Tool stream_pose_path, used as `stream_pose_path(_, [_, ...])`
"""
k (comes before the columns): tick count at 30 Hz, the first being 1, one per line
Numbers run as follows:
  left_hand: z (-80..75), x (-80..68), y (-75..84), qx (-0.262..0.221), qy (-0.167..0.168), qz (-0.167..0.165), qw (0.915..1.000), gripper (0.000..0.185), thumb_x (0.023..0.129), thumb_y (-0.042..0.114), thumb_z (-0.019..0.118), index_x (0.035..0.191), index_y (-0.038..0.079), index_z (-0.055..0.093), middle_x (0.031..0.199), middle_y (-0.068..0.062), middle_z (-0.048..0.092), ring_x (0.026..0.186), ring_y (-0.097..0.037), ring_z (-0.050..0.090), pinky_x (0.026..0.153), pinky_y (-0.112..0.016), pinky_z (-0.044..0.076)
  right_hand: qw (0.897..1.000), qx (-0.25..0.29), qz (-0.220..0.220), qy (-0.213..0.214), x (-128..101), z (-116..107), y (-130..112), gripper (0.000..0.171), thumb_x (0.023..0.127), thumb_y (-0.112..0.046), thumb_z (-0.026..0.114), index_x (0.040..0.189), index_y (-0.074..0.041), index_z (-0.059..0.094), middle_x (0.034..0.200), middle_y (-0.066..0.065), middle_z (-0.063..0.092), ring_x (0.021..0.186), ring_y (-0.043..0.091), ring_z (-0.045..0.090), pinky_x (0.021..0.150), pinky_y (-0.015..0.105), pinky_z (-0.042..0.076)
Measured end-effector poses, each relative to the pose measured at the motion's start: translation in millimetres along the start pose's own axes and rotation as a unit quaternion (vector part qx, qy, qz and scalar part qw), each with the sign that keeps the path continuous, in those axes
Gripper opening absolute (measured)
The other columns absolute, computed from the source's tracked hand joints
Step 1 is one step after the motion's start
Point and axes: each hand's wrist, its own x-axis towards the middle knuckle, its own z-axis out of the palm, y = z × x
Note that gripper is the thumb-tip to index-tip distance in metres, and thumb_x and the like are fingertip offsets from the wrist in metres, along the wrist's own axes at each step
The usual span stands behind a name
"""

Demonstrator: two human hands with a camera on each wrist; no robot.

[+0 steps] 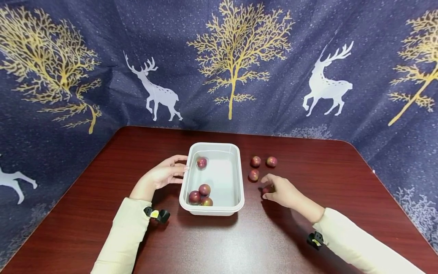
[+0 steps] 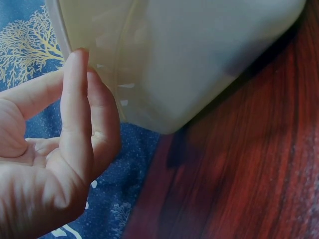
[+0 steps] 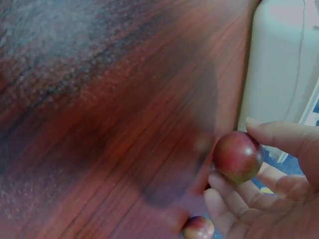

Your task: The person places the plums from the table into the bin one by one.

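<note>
A white rectangular plastic box stands near the middle of the table, with several reddish-purple plums inside, one plum by its far left corner. My left hand rests its fairly straight fingertips against the box's left side; the left wrist view has a fingertip right at the rim. To the right of the box, my right hand holds a plum between thumb and fingers, low over the tabletop. Three more plums lie just beyond that hand, the nearest plum close to its fingertips.
The dark red wooden table has rounded far corners. Behind it hangs a dark blue cloth printed with white deer and golden trees. A black wrist camera is strapped at the left sleeve, another camera at the right.
</note>
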Motion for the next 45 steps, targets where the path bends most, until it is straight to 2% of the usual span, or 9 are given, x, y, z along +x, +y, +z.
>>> stream_pose_path(8, [0.6, 0.2, -0.1, 0.003, 0.006, -0.003, 1.0, 0.058, 0.094, 0.006, 0.052, 0.143, -0.004, 0.022, 0.095, 0.001, 0.066, 0.086, -0.013, 0.065, 0.076, -0.029, 0.056, 0.995, 0.093, 0.03, -0.016, 0, -6, 3, 0.039, 0.076, -0.005, 0.075, 0.109, 0.005, 0.057, 0.101, 0.02, 0.068, 0.07, 0.012, 0.059, 0.063, 0.026, 0.047])
stream_pose_path(17, [0.5, 0.4, 0.0, 0.004, 0.01, -0.009, 0.9999, 0.058, 0.094, 0.005, 0.053, 0.143, -0.002, 0.023, 0.096, -0.001, 0.066, 0.087, -0.013, 0.066, 0.076, -0.029, 0.056, 0.982, 0.182, 0.049, -0.016, 0, -13, 3, 0.042, 0.081, -0.006, 0.071, 0.116, 0.01, 0.054, 0.102, 0.022, 0.066, 0.087, 0.021, 0.064, 0.068, 0.025, 0.052])
stream_pose_path(27, [1.1, 0.4, 0.1, -0.004, 0.008, -0.01, 0.9999, 0.057, 0.094, 0.004, 0.051, 0.143, -0.002, 0.022, 0.094, 0.001, 0.067, 0.085, -0.012, 0.066, 0.075, -0.028, 0.056, 0.957, 0.28, 0.077, -0.014, 2, -19, 2, 0.046, 0.086, -0.006, 0.064, 0.124, 0.013, 0.046, 0.113, 0.03, 0.058, 0.083, 0.008, 0.063, 0.073, 0.029, 0.055])
stream_pose_path(33, [1.6, 0.6, -0.2, -0.006, 0.007, -0.008, 0.9999, 0.057, 0.095, 0.004, 0.052, 0.143, -0.002, 0.022, 0.094, 0.001, 0.067, 0.086, -0.013, 0.066, 0.075, -0.029, 0.056, 0.949, 0.303, 0.081, -0.006, 5, -21, 0, 0.045, 0.087, -0.005, 0.062, 0.125, 0.013, 0.046, 0.113, 0.029, 0.058, 0.082, 0.008, 0.065, 0.075, 0.028, 0.055])
stream_pose_path(39, [0.3, 1.5, -2.0, 0.0, 0.008, -0.007, 0.9999, 0.057, 0.094, 0.004, 0.052, 0.143, -0.002, 0.023, 0.094, 0.001, 0.066, 0.086, -0.013, 0.066, 0.076, -0.029, 0.056, 0.951, 0.301, 0.069, 0.002, 9, -23, -6, 0.044, 0.087, -0.006, 0.064, 0.123, 0.013, 0.048, 0.115, 0.031, 0.057, 0.086, 0.014, 0.065, 0.075, 0.031, 0.056])
stream_pose_path(45, [-0.7, 1.6, -2.2, 0.004, 0.009, -0.003, 0.9999, 0.059, 0.094, 0.006, 0.054, 0.143, -0.002, 0.023, 0.094, 0.002, 0.067, 0.088, -0.014, 0.066, 0.077, -0.03, 0.056, 0.95, 0.306, 0.066, 0.005, 14, -24, -12, 0.043, 0.088, -0.008, 0.064, 0.124, 0.01, 0.05, 0.118, 0.032, 0.056, 0.086, 0.008, 0.062, 0.078, 0.034, 0.056])
